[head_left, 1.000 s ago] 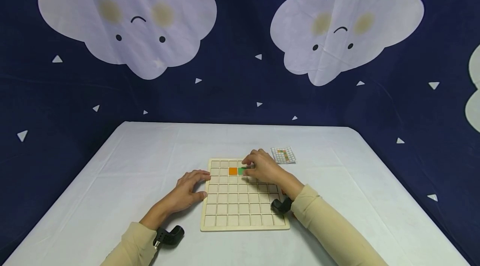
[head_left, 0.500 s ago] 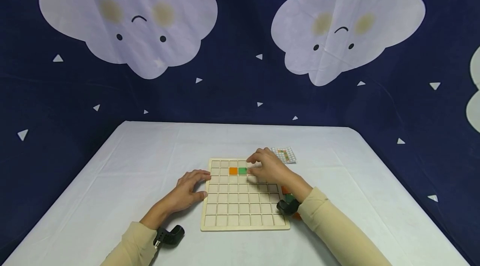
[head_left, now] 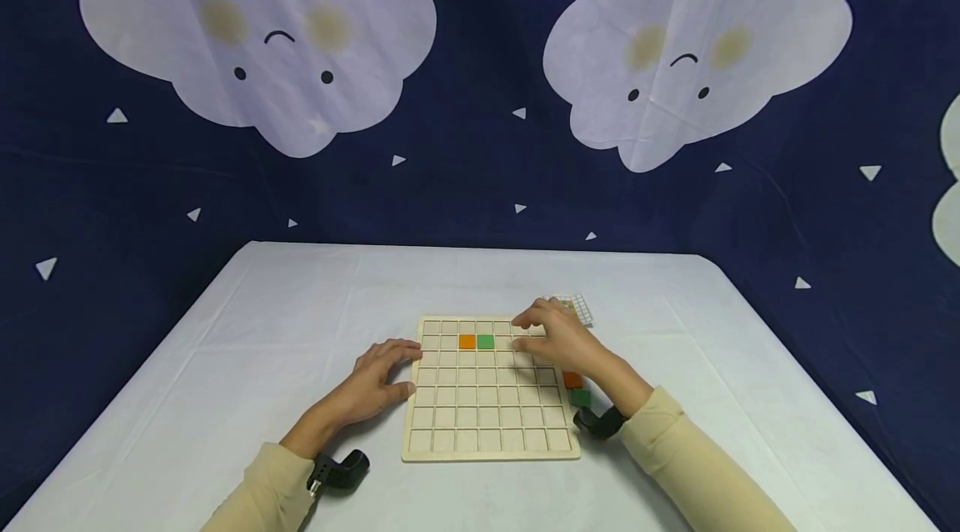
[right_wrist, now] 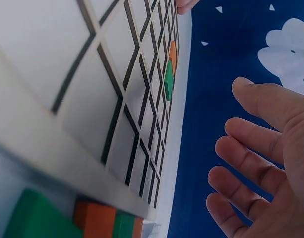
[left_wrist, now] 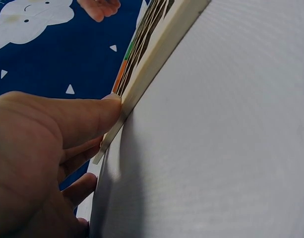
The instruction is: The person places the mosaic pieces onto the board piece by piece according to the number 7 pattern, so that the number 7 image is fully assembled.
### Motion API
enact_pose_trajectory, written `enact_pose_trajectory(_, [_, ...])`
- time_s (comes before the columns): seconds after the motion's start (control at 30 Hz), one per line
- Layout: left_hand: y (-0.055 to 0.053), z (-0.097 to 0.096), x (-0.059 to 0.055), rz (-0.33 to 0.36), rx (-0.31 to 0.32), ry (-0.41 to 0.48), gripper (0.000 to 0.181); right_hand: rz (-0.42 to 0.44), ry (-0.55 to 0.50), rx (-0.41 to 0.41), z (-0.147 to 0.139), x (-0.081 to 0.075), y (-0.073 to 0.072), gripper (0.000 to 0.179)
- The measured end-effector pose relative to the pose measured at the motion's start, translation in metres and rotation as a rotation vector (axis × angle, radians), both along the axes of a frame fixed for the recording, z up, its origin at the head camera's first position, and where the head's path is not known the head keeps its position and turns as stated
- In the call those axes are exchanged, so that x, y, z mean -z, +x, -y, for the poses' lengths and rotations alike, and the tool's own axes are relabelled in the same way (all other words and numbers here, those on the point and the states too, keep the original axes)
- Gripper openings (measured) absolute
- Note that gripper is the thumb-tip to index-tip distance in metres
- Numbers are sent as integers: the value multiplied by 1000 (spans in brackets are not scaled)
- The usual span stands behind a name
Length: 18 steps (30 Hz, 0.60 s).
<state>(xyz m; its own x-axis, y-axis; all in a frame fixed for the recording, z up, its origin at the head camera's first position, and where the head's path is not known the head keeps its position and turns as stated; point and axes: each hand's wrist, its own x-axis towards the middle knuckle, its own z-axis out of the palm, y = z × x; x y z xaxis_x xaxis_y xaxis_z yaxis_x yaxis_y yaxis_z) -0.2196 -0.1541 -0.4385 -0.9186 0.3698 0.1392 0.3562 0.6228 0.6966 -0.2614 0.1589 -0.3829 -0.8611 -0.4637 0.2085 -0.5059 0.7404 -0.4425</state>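
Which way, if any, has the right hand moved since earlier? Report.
Yes: the right hand has moved rightward, away from the green square tile on the wooden grid board.

Left hand (head_left: 371, 384) bare; behind it, beige sleeve (head_left: 264, 489), black strap (head_left: 318, 474), curved black wrist camera (head_left: 347, 472). Right hand (head_left: 558, 338) bare; matching sleeve (head_left: 701, 461) and black camera (head_left: 600, 424) behind.
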Motion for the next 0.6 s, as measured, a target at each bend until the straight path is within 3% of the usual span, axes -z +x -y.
enact_pose_trajectory(0.2, [0,0,0,6,-5,-4,42,-34,-18,7,-11,-1,7,33])
enact_pose_trajectory(0.6, [0,0,0,5,-7,-2,42,-17,-37,74,-34,-5,22,33])
